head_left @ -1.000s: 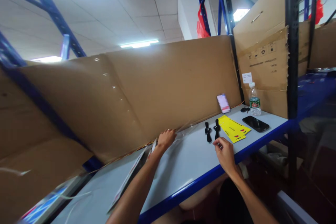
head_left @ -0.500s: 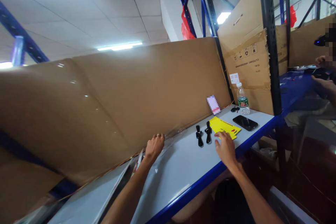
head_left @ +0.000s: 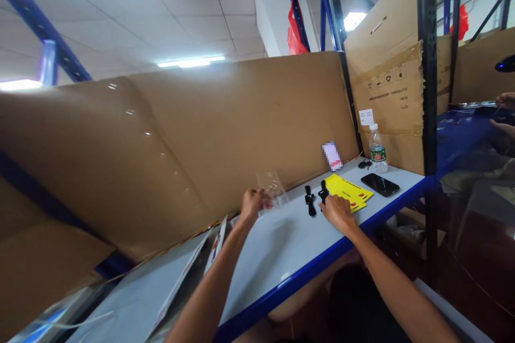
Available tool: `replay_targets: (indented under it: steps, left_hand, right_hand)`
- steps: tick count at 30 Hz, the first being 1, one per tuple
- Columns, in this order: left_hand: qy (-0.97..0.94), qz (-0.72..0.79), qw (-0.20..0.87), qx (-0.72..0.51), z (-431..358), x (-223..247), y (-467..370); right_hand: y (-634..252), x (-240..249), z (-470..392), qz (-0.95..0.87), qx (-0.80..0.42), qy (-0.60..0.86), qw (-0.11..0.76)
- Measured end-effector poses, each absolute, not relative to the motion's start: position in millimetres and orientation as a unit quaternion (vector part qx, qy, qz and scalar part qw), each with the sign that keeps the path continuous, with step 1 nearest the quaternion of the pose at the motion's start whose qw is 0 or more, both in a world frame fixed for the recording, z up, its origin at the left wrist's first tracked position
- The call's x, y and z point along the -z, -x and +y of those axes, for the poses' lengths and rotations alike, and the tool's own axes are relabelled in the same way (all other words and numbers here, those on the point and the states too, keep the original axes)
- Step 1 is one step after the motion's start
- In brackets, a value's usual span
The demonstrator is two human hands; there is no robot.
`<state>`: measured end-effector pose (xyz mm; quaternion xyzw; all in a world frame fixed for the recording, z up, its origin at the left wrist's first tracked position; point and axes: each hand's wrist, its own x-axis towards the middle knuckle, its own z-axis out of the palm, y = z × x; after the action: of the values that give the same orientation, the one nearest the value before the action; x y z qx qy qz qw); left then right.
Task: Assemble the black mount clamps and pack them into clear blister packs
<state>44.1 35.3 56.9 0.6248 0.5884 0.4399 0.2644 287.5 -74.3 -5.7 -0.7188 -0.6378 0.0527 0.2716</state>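
Observation:
My left hand (head_left: 252,204) is closed on the edge of a clear plastic bag (head_left: 276,186), held up over the back of the table near the cardboard wall. Lower right of it, my right hand (head_left: 337,212) has its fingers curled at the lower end of a black, slim, clip-like gadget (head_left: 323,191), covering that end. A second black gadget (head_left: 309,201) of similar shape lies just to the left, untouched. Yellow printed cards (head_left: 346,189) lie overlapping beyond my right hand, partly behind it.
A black phone (head_left: 380,185), a water bottle (head_left: 378,151) and small dark keys (head_left: 364,164) lie or stand at the right end. Another phone (head_left: 332,156) leans on the cardboard wall (head_left: 241,128). Flat packs (head_left: 181,278) lie at left. A co-worker's hands (head_left: 505,110) show far right.
My left hand has lifted the clear bag off the table's back edge. My right hand has moved left from the yellow cards to the nearer black gadget, fingers now closed. The view has shifted slightly.

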Motion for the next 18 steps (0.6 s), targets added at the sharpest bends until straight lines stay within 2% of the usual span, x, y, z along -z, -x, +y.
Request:
replay_targets:
  steps: [7,13,18]
  left_hand:
    - [-0.534,0.478,0.471,-0.514,14.1,-12.0,-63.6]
    - [-0.467,0.425,0.542,-0.554,16.6,0.5,-58.6]
    - [-0.425,0.394,0.599,-0.553,17.0,7.7,-61.8]
  right_hand:
    - [-291.6,19.4,-22.6,-0.601,-0.074,0.704,0.372]
    - [-307.1,35.7,-22.1,-0.581,-0.067,0.690,0.426]
    - [-315.4,24.1,-38.9,-0.529,-0.038,0.677,0.510]
